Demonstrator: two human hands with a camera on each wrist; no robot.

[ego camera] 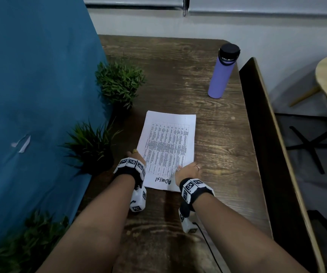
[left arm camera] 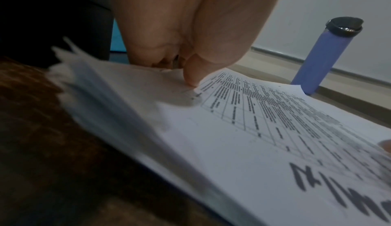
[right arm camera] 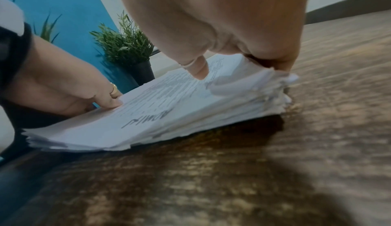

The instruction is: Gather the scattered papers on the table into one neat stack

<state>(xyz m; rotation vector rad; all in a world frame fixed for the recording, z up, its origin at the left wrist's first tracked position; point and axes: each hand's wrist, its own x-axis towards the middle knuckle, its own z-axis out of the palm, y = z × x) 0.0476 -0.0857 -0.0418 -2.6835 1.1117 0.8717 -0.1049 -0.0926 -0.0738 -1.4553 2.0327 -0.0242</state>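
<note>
A stack of white printed papers lies on the dark wooden table, with a table of text and a handwritten word on the top sheet. My left hand holds the stack's left edge near the front. Its thumb presses on the top sheet and its fingers curl at the side. My right hand holds the right edge, thumb on top and fingers curled round the slightly lifted sheet edges. The stack is thick, and its edges are a little ragged.
A purple bottle with a black lid stands at the back right. Two potted green plants line the left side against a blue partition. The table's right edge drops toward a dark bench. Bare wood lies in front of the stack.
</note>
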